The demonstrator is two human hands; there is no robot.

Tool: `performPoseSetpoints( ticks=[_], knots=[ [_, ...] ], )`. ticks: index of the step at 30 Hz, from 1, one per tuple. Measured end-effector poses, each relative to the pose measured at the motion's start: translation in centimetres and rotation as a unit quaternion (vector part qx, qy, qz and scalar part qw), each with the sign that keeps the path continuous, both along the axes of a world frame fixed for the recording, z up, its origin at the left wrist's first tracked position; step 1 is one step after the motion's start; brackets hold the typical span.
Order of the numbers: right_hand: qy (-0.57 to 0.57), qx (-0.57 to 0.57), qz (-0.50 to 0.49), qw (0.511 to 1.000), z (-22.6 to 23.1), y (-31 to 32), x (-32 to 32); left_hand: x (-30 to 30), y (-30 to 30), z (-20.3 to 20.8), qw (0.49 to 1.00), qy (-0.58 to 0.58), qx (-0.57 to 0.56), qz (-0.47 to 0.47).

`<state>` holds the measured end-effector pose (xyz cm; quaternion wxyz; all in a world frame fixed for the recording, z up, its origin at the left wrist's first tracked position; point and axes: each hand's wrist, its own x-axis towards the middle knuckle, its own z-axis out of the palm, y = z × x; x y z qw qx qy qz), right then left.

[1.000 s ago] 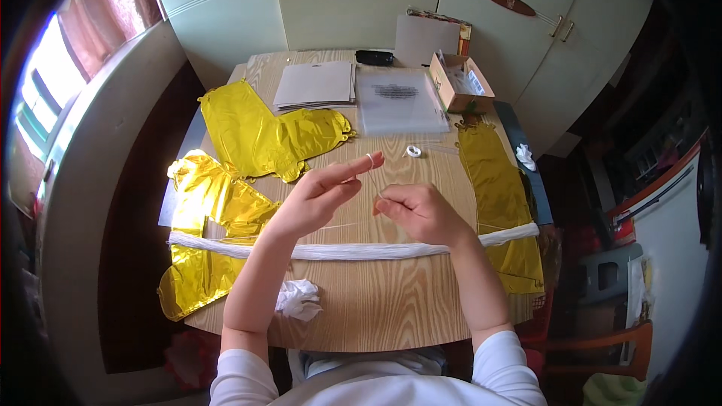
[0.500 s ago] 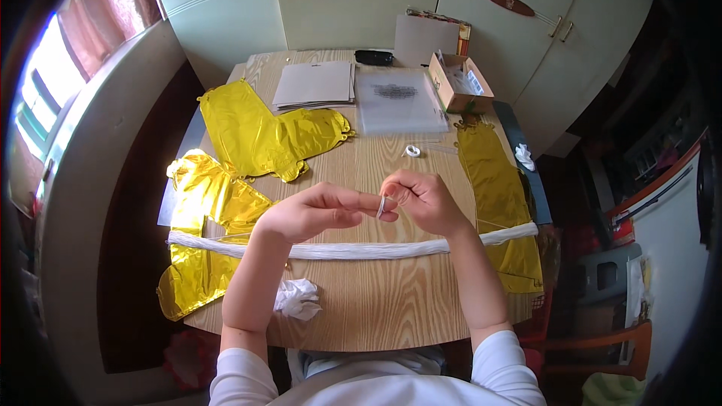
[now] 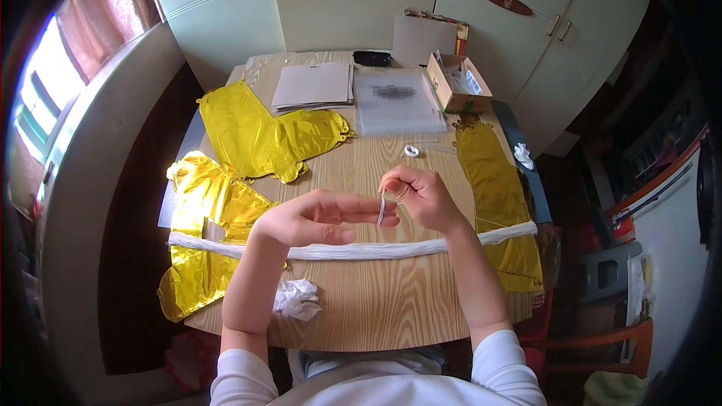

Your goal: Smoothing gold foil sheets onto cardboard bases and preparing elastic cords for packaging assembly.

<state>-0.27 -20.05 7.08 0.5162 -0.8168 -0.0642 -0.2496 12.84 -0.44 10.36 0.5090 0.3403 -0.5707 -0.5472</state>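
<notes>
Above the table, my left hand (image 3: 320, 218) is held out flat with its fingers stretched to the right and the thumb apart. A short white string (image 3: 383, 207) loops around those fingertips. The fingers of my right hand (image 3: 421, 199) are curled in a pinch on the string's upper end, just right of the left fingertips. Beneath both forearms, a long bundle of white strings (image 3: 368, 250) lies across the table. Flat gold foil balloons lie about: one at far left (image 3: 256, 131), another at near left (image 3: 192, 237), and a long one at right (image 3: 492, 192).
Farther back on the wooden table (image 3: 376, 308) are grey cardboard sheets (image 3: 312, 85), clear plastic bags (image 3: 398, 109), a black case (image 3: 372, 58), and a small carton (image 3: 457, 86). A white ribbon roll (image 3: 411, 151) lies beyond my hands. Crumpled white tissue (image 3: 297, 299) sits near my left forearm.
My left thumb has moved away from its fingers, which have straightened. My right hand has risen slightly, and more of the string shows between the hands.
</notes>
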Motion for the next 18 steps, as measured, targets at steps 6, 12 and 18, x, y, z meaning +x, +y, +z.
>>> performPoseSetpoints(
  ticks=[6,12,18],
  knots=[
    [0.025,-0.104,-0.004,0.994,0.7,1.1,-0.7,-0.2,-0.2,-0.6,0.987,0.028,-0.114,0.105],
    [-0.009,-0.15,-0.029,0.988,3.7,1.5,-2.3,0.0,1.0,0.8,0.989,-0.051,0.009,0.141],
    [-0.063,-0.12,0.023,0.991,3.9,0.6,-2.2,-0.2,0.2,0.7,0.989,-0.123,0.07,-0.043]
  ],
)
